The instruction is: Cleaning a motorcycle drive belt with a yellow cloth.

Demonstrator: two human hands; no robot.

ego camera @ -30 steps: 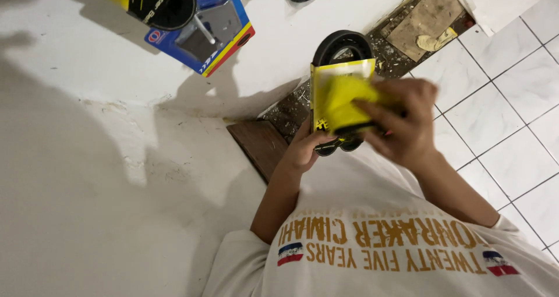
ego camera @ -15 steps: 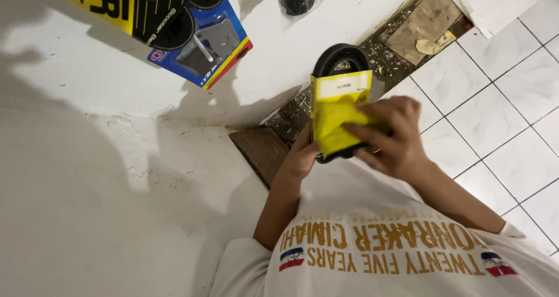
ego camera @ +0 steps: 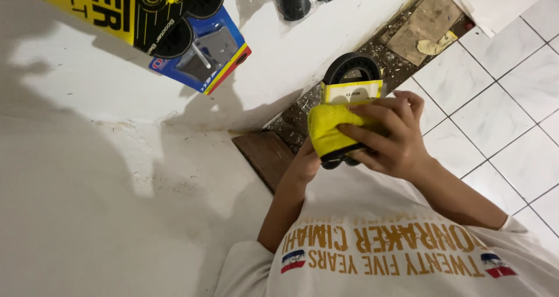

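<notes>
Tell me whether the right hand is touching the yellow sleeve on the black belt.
Touching. The head view shows the right hand with its fingers pressed flat across the yellow cardboard sleeve wrapped around the black rubber belt, with no gap between them.

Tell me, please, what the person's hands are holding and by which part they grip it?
Both hands hold a black rubber belt in a yellow card sleeve. The right hand grips across the sleeve's front, and the left hand supports it from underneath.
</notes>
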